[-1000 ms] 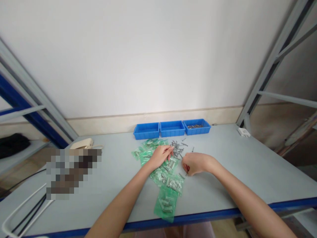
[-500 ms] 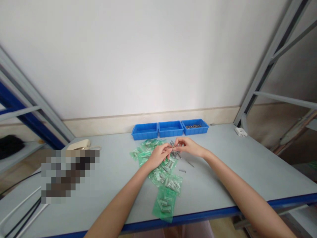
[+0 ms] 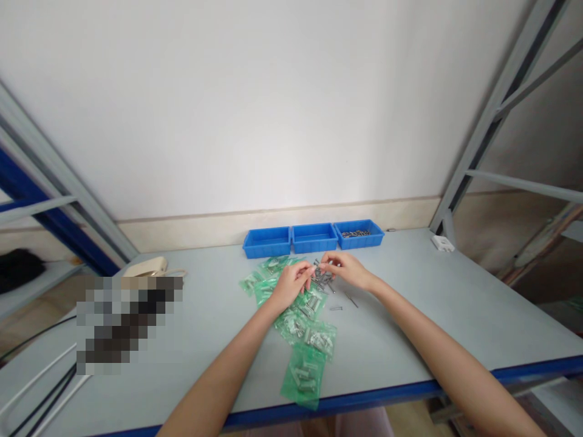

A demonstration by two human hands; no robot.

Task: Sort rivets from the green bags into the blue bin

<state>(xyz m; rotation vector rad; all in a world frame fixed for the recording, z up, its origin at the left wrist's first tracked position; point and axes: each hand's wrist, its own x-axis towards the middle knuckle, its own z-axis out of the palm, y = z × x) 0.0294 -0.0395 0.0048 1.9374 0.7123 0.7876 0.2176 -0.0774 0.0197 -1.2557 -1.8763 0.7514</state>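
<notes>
Over the green plastic bags (image 3: 298,325) of small metal parts, my left hand (image 3: 294,284) has its thumb and fingers pressed together; whatever lies between them is too small to make out. My right hand (image 3: 344,269) is just to its right, also pinched, its fingertips close to the left ones above a loose pile of screws (image 3: 325,282). What it pinches is not clear. Two more screws lie apart from the pile, one (image 3: 336,308) nearer the front and one (image 3: 352,300) to the right.
Three blue bins stand in a row at the back: the left (image 3: 267,244), the middle (image 3: 314,238) and the right (image 3: 359,235), which holds metal pieces. A white adapter (image 3: 442,243) sits at the right. Cables and a cream-coloured object (image 3: 146,266) are at the left of the table (image 3: 200,340).
My fingertips have moved slightly apart, with a narrow gap now between the two hands. The bags and bins stay in place.
</notes>
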